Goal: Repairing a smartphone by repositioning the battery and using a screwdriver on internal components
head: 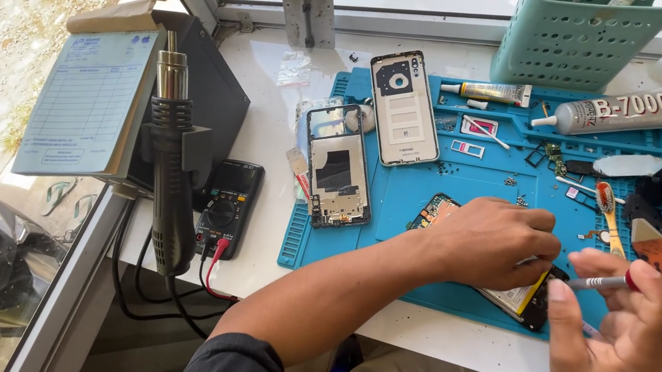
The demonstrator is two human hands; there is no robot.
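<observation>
Head view, looking down at a white tabletop (415, 325) with a blue work mat (470, 189) across the middle and right of the frame.

The left hand (497, 242) lies palm down at centre right, its fingers curled and pressed onto an opened phone (528, 301) at the mat's lower edge, apparently to keep it from sliding. Only the phone's corner and a yellow-edged part show beneath the hand.

The right hand (614, 342), at lower right, pinches a slim screwdriver (601, 281) between thumb and fingertips, with the tool lying level and its point toward the left hand, close above the phone.

In the upper middle, a phone frame (338, 165) and a pale back cover (404, 105) lie flat and apart, likely set aside from the work.

Glue tubes (613, 114) and a teal basket (576, 35) sit along the top right, within reach.

At left, off the mat, a hot-air gun (173, 162) stands nozzle up in its holder beside a black multimeter (227, 206) and a notepad (86, 101).
</observation>
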